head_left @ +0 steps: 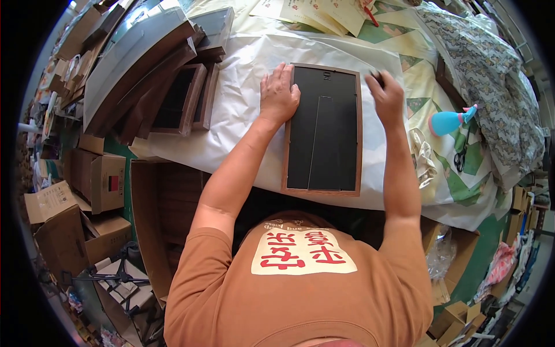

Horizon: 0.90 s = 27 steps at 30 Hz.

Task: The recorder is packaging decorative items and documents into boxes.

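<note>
A picture frame (336,150) with a brown wooden edge lies back side up in front of me, its black backing board showing. My left hand (279,95) rests flat by the frame's upper left side, fingers stretched out on the white sheet and thumb against the wooden edge. Just off the upper right corner, my right hand (387,98) is raised and closed. Between its thumb and fingers a small dark thing (378,78) pokes out, mostly hidden, so its kind does not show.
White wrapping sheet (243,115) covers the table. Stacked frames (173,101) stand at the left. To the right are a blue spray bottle (445,122), black-handled scissors (460,159) and a patterned cloth (491,75). Cardboard boxes (110,179) sit low on the left; papers (324,14) lie at the far edge.
</note>
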Motion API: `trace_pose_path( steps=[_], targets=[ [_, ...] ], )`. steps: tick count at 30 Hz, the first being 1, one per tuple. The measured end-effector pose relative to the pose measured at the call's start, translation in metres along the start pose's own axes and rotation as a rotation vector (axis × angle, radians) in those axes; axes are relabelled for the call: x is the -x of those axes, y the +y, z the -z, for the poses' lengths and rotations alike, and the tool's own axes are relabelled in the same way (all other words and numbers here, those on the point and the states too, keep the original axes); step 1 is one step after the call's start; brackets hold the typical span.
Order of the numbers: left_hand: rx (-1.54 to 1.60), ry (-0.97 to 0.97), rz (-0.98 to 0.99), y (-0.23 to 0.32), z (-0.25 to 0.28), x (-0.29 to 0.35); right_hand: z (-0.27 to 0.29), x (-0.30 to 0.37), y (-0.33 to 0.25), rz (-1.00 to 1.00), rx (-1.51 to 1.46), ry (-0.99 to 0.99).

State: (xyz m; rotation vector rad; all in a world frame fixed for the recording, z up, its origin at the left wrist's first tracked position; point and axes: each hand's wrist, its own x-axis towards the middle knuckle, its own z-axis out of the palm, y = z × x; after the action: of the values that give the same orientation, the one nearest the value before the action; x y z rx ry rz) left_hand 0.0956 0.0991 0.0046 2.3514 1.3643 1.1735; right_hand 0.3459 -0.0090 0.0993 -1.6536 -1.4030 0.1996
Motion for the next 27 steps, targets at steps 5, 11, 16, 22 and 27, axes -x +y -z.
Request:
trace_pose_path(
  steps=[5, 11, 16, 22, 27],
  targets=[
    [-0.197, -0.018, -0.175, -0.006, -0.017, -0.029, 0.076, 0.143, -0.041, -0.534, -0.597, -0.147],
    [-0.223, -0.144, -0.131, -0.008, -0.023, -0.045, 0.058, 0.253, -0.035, -0.721, -0.838, -0.363],
    [-0.351, -0.233, -0.02, -0.014, 0.004, -0.034, 0.058, 0.249, -0.044, -0.648, -0.862, -0.101],
    [-0.474, -0.208, 0.141, -0.031, 0.056, 0.003, 0.05, 0.225, -0.029, -0.531, -0.72, 0.029],
    [-0.543, -0.308, 0.159, -0.034, 0.1, 0.037, 0.049, 0.173, 0.019, -0.49, -0.607, 0.095]
  ],
)
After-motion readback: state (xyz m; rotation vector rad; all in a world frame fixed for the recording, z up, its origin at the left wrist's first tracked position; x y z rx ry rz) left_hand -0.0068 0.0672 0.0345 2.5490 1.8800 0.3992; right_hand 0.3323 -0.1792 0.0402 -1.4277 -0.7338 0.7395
